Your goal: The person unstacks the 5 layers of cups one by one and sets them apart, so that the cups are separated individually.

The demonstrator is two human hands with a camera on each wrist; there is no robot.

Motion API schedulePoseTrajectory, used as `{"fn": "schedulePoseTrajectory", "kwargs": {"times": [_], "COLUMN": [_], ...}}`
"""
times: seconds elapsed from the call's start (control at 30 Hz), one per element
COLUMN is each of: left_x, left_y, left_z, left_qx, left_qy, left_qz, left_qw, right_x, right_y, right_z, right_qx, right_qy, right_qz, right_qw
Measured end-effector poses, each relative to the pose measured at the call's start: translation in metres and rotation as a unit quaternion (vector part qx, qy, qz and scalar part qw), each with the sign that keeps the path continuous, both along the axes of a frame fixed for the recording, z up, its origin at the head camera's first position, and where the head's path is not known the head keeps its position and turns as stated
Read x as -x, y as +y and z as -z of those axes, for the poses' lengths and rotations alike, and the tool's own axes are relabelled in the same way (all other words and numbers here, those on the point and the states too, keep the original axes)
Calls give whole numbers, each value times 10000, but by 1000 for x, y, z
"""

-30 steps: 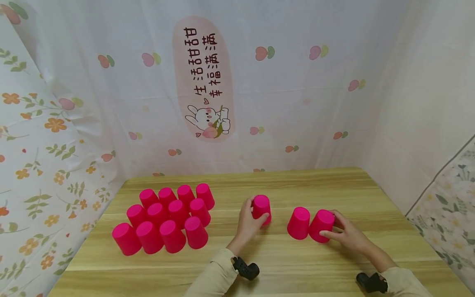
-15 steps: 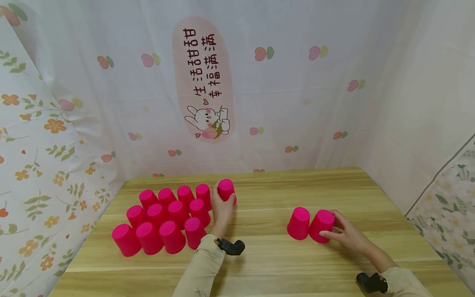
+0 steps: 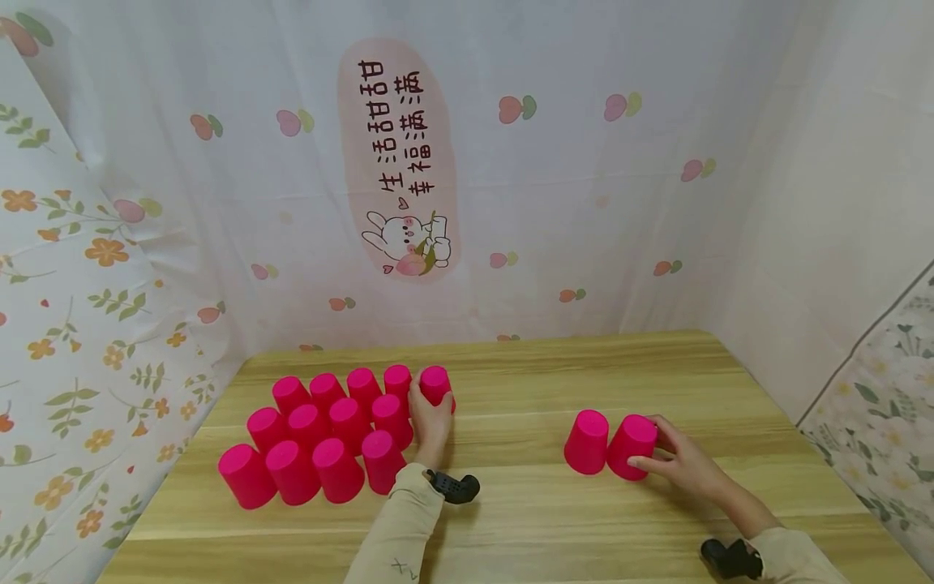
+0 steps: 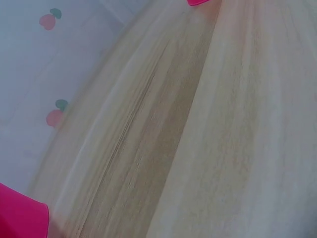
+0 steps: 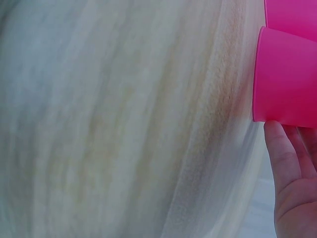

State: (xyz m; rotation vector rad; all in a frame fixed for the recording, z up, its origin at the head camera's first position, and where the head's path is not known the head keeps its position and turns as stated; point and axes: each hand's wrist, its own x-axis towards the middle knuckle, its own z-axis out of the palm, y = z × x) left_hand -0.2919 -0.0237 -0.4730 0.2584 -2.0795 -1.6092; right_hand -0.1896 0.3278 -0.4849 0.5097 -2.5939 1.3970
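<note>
My left hand point(image 3: 432, 420) grips an upside-down pink cup point(image 3: 435, 383) at the right end of the back row of cups. Whether its rim touches the table cannot be told. In the left wrist view, part of a pink cup point(image 4: 20, 215) fills the bottom left corner. My right hand point(image 3: 682, 462) holds another inverted pink cup point(image 3: 631, 448), thumb on its near side and fingers behind. Just left of that one stands a similar cup point(image 3: 587, 442). Seen from the right wrist, the hand's fingers point(image 5: 283, 153) lie against the cup's side point(image 5: 287, 79).
Several more inverted pink cups stand in three rows on the table's left side, such as a front-row cup point(image 3: 248, 477). The wooden table point(image 3: 525, 511) ends at a patterned curtain point(image 3: 554, 203). A black wrist device point(image 3: 454, 487) sits on the left sleeve.
My left hand has carried its cup leftward, from mid-table to beside the back row, and lowered it slightly in the last half second. The right hand and its cup stay put.
</note>
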Motion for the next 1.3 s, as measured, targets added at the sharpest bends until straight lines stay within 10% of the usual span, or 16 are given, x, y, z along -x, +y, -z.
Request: {"fn": "schedulePoseTrajectory", "kwargs": {"times": [0.53, 0.93, 1.3], "left_x": [1, -3, -31], "left_y": [-4, 18, 75], "left_z": [-5, -62, -68], "left_qx": [7, 37, 95], "left_qy": [109, 902, 895], "left_qz": [222, 1545, 2920], "left_qw": [9997, 9839, 9522], "right_x": [-2, -1, 0], "right_y": [-1, -1, 0], "right_z": [0, -3, -1], "right_qx": [-63, -11, 47], "right_qy": [31, -3, 24], "right_qz": [37, -14, -63], "right_qw": [10000, 10000, 10000]}}
